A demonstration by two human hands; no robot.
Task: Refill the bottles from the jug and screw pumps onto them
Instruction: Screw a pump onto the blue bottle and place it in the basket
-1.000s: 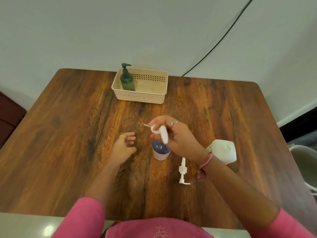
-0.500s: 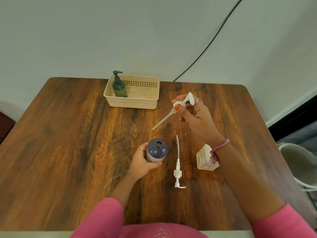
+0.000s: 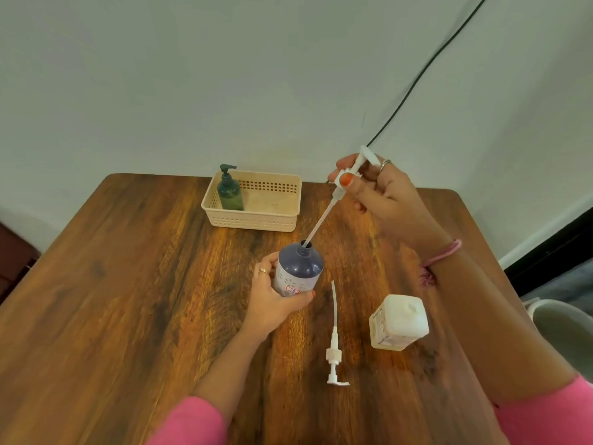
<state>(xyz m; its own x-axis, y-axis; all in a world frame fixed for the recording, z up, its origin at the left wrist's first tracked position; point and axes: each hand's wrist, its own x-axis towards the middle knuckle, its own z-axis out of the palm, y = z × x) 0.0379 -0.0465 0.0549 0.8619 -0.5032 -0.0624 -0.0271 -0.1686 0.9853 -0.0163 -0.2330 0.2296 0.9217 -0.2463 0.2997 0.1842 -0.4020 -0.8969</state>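
Observation:
A purple bottle (image 3: 299,268) with a white label stands in the middle of the wooden table (image 3: 128,300), and my left hand (image 3: 271,303) grips its side. Raised above the table's far side, my right hand (image 3: 378,194) pinches a white pump (image 3: 348,175) at its collar. The pump's thin tube slants down and its tip sits in the bottle's open neck. A second white pump (image 3: 334,351) lies flat on the table to the right of the bottle. A white square jug (image 3: 399,321) stands further right, beneath my right forearm.
A cream plastic basket (image 3: 272,216) sits at the table's far edge with a green pump bottle (image 3: 229,192) upright in its left end. A black cable (image 3: 417,75) runs up the wall. A white rounded object (image 3: 564,332) sits off the table's right edge.
My right hand lifted the pump away from the bottle top, swung it up and right, and now its tube tip is in the neck. My left hand closed on the bottle.

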